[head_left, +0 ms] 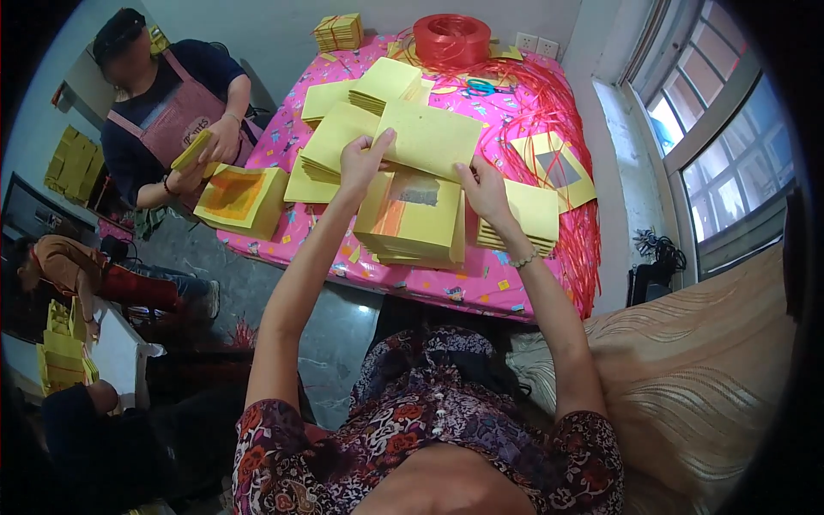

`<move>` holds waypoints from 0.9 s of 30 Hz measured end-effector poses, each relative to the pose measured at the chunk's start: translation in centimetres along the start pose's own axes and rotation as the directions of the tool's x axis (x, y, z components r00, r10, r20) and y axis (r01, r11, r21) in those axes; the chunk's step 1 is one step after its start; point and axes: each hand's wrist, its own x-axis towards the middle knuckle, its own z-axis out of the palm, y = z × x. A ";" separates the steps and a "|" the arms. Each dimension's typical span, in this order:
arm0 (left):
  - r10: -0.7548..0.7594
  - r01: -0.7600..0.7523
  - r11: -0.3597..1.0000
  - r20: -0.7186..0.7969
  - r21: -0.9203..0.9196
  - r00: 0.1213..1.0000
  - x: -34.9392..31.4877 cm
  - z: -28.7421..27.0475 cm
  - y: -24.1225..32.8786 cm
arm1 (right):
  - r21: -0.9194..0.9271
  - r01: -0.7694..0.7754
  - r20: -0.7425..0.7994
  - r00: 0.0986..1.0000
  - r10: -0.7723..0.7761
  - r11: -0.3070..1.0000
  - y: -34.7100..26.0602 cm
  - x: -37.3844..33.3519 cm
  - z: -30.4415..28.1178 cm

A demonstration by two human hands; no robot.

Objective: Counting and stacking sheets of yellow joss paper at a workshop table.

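Note:
Between my hands I hold a bundle of yellow paper sheets (432, 140), raised above the table. My left hand (364, 161) grips its left edge, thumb on top. My right hand (486, 190) grips the lower right corner. Just beneath sits a tall stack of yellow paper (406, 225), its top sheet marked with an orange band and a grey patch. Further yellow piles (342, 135) lie to the left of it, and a lower pile (530, 211) lies by my right wrist. How many sheets I hold cannot be made out.
A pink patterned cloth (283, 103) covers the table. On it are a red roll of plastic strapping (451, 40), loose red strands (566, 112), teal-handled scissors (481, 87) and a yellow stack (244, 199). A co-worker (184, 112) handles yellow paper at left; a patterned sofa (678, 369) stands right.

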 end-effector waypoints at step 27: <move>0.276 -0.283 0.807 -0.093 -0.518 0.957 -15.0 2.8 2.9 | 0.821 0.199 -0.163 0.980 -0.114 0.536 -6.5 -7.9 -4.0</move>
